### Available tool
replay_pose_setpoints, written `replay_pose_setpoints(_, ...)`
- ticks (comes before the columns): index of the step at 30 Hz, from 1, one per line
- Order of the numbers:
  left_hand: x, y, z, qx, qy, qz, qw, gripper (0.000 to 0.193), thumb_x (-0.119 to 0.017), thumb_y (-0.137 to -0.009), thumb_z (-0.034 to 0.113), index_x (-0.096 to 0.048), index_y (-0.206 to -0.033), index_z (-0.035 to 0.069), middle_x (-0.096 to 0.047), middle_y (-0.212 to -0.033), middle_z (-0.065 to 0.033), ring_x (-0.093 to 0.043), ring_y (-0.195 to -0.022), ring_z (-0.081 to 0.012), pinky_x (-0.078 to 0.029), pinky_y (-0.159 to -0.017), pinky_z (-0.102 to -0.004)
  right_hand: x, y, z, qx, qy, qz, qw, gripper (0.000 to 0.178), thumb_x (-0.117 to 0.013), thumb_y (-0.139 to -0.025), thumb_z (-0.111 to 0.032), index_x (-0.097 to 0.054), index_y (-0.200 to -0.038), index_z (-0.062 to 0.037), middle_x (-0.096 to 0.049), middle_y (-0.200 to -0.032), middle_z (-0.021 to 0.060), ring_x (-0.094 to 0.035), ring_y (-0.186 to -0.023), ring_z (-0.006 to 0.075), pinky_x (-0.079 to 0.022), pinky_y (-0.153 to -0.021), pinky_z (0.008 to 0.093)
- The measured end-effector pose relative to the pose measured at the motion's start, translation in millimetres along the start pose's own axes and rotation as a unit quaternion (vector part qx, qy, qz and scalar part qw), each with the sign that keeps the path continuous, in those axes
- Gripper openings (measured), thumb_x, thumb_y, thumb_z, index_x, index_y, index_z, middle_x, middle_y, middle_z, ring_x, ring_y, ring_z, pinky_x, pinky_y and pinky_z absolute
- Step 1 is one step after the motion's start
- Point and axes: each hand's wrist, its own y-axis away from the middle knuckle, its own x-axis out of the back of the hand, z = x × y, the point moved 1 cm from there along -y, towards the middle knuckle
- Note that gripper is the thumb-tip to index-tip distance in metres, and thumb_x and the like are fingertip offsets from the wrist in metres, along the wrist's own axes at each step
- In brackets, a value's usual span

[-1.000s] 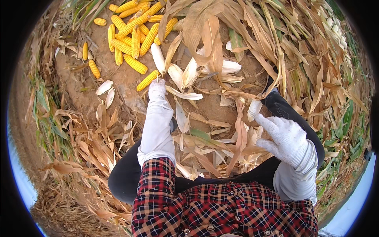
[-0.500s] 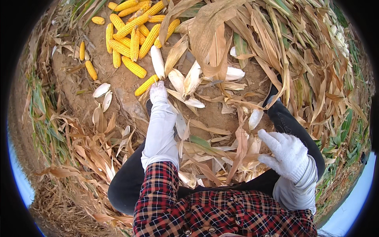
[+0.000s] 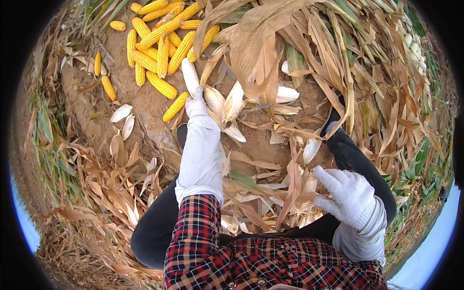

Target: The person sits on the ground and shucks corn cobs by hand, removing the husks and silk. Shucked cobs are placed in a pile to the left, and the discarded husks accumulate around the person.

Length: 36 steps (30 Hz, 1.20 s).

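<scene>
As the white ear lies upper left, I have the left hand at its lower end; whether pinching, I cannot tell. The right hand, lower right, hangs empty, thumb spread.

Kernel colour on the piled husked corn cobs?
The piled husked corn cobs are yellow; best seen in head view.

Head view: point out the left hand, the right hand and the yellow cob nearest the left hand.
Left hand (image 3: 196, 103), head view: middle of the glove.
Right hand (image 3: 349, 195), head view: back of the glove.
Yellow cob (image 3: 175, 107), head view: mid-length, on the kernels.
</scene>
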Motion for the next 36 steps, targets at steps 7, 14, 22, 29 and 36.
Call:
replay_pose_setpoints(7, 26.9, 56.2, 64.0, 0.077, 0.241, -0.124, 0.96, 0.041, -0.075, -0.098, 0.047, -0.072, -0.1, 0.006, -0.06, -0.074, -0.0011, -0.051, -0.05, -0.0159, -0.051, -0.047, -0.04, -6.1, 11.1, -4.6, -0.018, 0.02, -0.002, 1.0, 0.074, -0.087, -0.08, -0.031, -0.059, -0.142, -0.0023, -0.069, -0.102, 0.0181, -0.073, -0.085, 0.0341, -0.06, -0.072, 0.0428)
replay_pose_setpoints(14, 76.4, 187.1, 70.5, -0.02, 0.357, -0.201, 0.912, 0.03, -0.067, -0.106, 0.035, -0.069, -0.12, 0.009, -0.058, -0.077, 0.004, -0.052, -0.06, -0.0111, -0.054, -0.058, -0.0309, -18.0, 12.5, -9.0, 0.024, 0.012, 0.139, 0.99, 0.065, -0.082, -0.09, -0.035, -0.06, -0.145, -0.0074, -0.07, -0.111, 0.0171, -0.072, -0.094, 0.0359, -0.06, -0.083, 0.0443)
replay_pose_setpoints(22, 103.3, 328.5, 168.9, -0.307, 0.196, -0.292, 0.885, 0.036, -0.066, -0.096, 0.008, -0.064, -0.131, 0.001, -0.073, -0.106, -0.0092, -0.07, -0.083, -0.0174, -0.057, -0.08, -0.0317, -15.4, -13.4, -8.9, -0.02, -0.692, 0.108, 0.714, 0.072, -0.047, -0.108, -0.064, -0.054, -0.152, -0.0065, -0.073, -0.117, 0.0179, -0.075, -0.104, 0.0288, -0.062, -0.092, 0.0413)
replay_pose_setpoints(29, 150.9, 410.5, 295.8, -0.673, -0.278, -0.252, 0.638, 0.064, -0.086, -0.082, 0.014, -0.066, -0.143, 0.014, -0.072, -0.125, -0.0131, -0.07, -0.117, -0.0338, -0.056, -0.101, -0.04, 3.4, -7.2, -6.6, 0.168, -0.874, -0.003, 0.455, 0.088, -0.054, -0.104, -0.065, -0.033, -0.165, -0.0051, -0.069, -0.127, 0.0302, -0.079, -0.087, 0.035, -0.069, -0.064, 0.046)
replay_pose_setpoints(36, 161.7, 436.5, 313.1, -0.715, -0.201, -0.137, 0.655, 0.062, -0.076, -0.087, -0.005, -0.061, -0.147, 0.004, -0.066, -0.142, -0.0122, -0.066, -0.129, -0.0282, -0.054, -0.109, -0.0374, -7.4, -11.4, -26.1, 0.106, -0.764, 0.025, 0.636, 0.07, -0.07, -0.101, -0.033, -0.043, -0.157, -0.0022, -0.073, -0.113, 0.0163, -0.075, -0.075, 0.0214, -0.066, -0.069, 0.0319)
